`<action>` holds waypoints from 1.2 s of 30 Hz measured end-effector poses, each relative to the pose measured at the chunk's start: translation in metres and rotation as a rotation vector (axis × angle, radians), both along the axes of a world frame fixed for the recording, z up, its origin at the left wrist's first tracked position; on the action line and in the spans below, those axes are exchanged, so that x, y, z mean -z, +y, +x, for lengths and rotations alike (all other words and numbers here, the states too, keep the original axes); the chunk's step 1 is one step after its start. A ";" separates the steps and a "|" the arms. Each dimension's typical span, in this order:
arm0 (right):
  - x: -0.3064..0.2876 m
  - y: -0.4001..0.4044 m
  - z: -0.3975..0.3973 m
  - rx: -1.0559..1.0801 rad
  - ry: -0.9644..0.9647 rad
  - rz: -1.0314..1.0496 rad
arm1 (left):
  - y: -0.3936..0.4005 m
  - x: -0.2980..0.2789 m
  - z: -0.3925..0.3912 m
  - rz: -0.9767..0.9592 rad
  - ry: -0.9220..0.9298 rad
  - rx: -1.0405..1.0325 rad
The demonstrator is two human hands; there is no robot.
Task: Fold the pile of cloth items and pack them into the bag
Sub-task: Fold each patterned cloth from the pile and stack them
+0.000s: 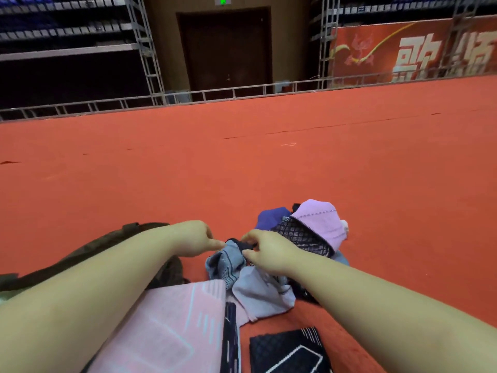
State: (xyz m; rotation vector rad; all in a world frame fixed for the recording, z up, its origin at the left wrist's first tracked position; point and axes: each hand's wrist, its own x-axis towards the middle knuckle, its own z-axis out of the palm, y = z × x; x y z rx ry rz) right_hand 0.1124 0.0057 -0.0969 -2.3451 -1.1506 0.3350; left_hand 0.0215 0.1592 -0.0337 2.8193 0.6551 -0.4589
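Blue-grey striped cloth (227, 261) sits at the near-left edge of the pile (301, 238) on the red carpet (242, 162). Both the left hand (195, 238) and the right hand (265, 251) pinch its top edge. The dark bag (88, 249) lies left of the pile. Step judged: picking out one item to fold. Next move calls for lifting it free and spreading it flat.

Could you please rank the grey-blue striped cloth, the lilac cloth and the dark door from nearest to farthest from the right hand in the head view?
From the right hand:
1. Grey-blue striped cloth: its fingers pinch it, just to its left.
2. Lilac cloth: atop the pile, up and to the right.
3. Dark door: far off, across the red carpet.
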 end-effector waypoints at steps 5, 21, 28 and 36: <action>0.010 0.018 0.008 -0.035 0.022 -0.054 | 0.002 0.016 0.024 0.047 0.178 0.046; -0.023 -0.005 0.001 0.056 -0.122 0.356 | -0.003 -0.036 0.002 0.334 -0.426 0.423; -0.064 -0.081 -0.041 0.110 0.054 0.605 | -0.059 -0.074 -0.054 0.196 -0.782 0.502; -0.077 -0.188 -0.116 0.177 0.201 1.018 | -0.150 -0.076 -0.134 -0.240 -1.038 0.312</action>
